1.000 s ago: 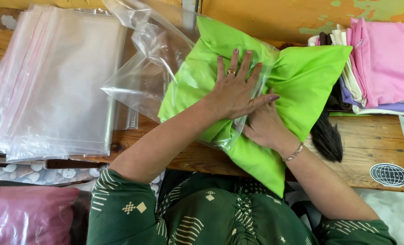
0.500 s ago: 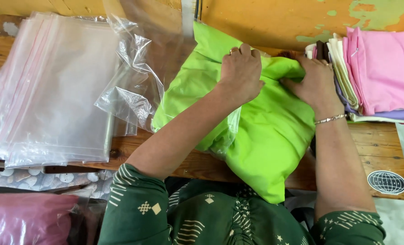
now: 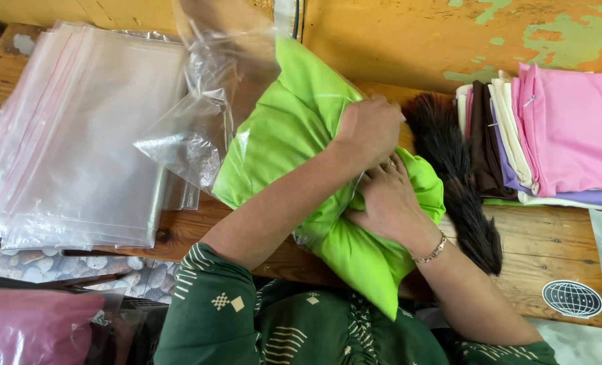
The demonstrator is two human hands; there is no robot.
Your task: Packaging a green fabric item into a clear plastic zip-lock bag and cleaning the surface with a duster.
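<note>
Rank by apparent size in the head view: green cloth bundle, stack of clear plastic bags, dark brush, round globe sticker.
1. stack of clear plastic bags
2. green cloth bundle, partly covered by arms, so close to first
3. dark brush
4. round globe sticker

Worn wooden surface (image 3: 544,236), knot hole near its front edge. Left of the fingers (image 3: 382,179): stack of clear plastic bags (image 3: 78,142). Under the fingers: bright green cloth (image 3: 287,135), partly in a clear bag. Just right of them: dark bristle brush (image 3: 456,176), then pile of folded cloths (image 3: 558,128), pink on top. Round globe sticker (image 3: 572,299) far right, near the front edge.
</note>
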